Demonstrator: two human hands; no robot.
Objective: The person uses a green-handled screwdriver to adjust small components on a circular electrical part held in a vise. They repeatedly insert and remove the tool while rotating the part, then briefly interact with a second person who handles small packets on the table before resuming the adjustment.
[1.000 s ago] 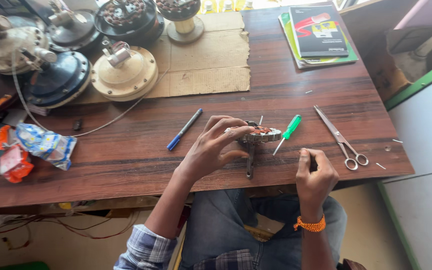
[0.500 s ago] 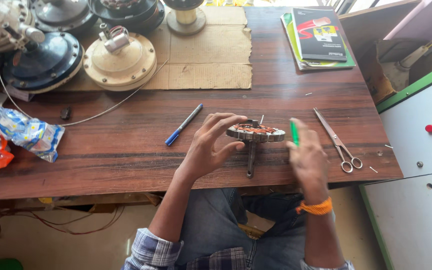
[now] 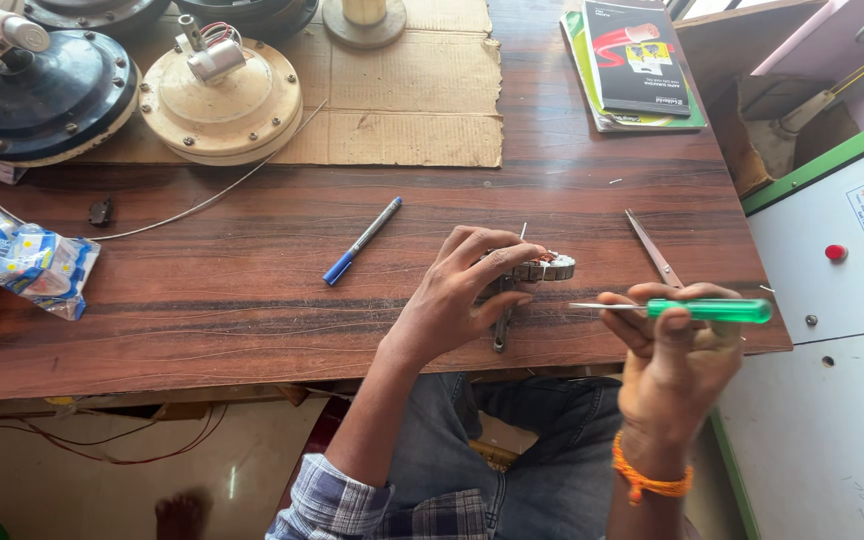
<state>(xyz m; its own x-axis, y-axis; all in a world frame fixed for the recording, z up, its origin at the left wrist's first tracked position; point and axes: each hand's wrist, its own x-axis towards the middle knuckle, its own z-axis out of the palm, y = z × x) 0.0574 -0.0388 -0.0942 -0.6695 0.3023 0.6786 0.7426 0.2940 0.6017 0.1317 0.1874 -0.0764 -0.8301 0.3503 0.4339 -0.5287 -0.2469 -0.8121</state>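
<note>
Workbench contents, listed from left edge to right.

1. Crumpled blue-and-white plastic packets [image 3: 27, 262], lying at the left edge of the wooden table [image 3: 232, 300]; an orange scrap just below them, cut by the frame.
2. Dark blue round fan motor housing [image 3: 42, 95], upper left, resting partly on a cardboard sheet [image 3: 422, 100].
3. Cream round fan motor housing [image 3: 220, 100], just beside the dark one, on the same cardboard, with a short shaft and capacitor standing on top. A thin grey wire [image 3: 202, 200] trails from it across the table.
4. Small dark part [image 3: 101, 211], loose on the wood near the wire.
5. Blue pen [image 3: 362, 241], lying slanted on bare wood, between the cardboard and the hands.
6. Left hand [image 3: 457, 300], fingers spread and curled down over a small wound metal stator [image 3: 544, 267], pinning it against the table near the front edge. A slim metal tool [image 3: 503, 320] lies beneath the hand, pointing toward the table edge.
7. Right hand [image 3: 677, 355], raised just off the front edge, closed around a green-handled screwdriver [image 3: 692, 310]; the tool is held level, its metal tip pointing left toward the stator, not touching it. Orange band on the wrist.
8. Scissors [image 3: 652, 248], closed, lying behind the right hand, partly hidden by it.
9. Stack of booklets [image 3: 637, 65], far right corner of the table.
10. White machine cabinet [image 3: 842, 300], standing beside the table, with green trim and coloured buttons.
</note>
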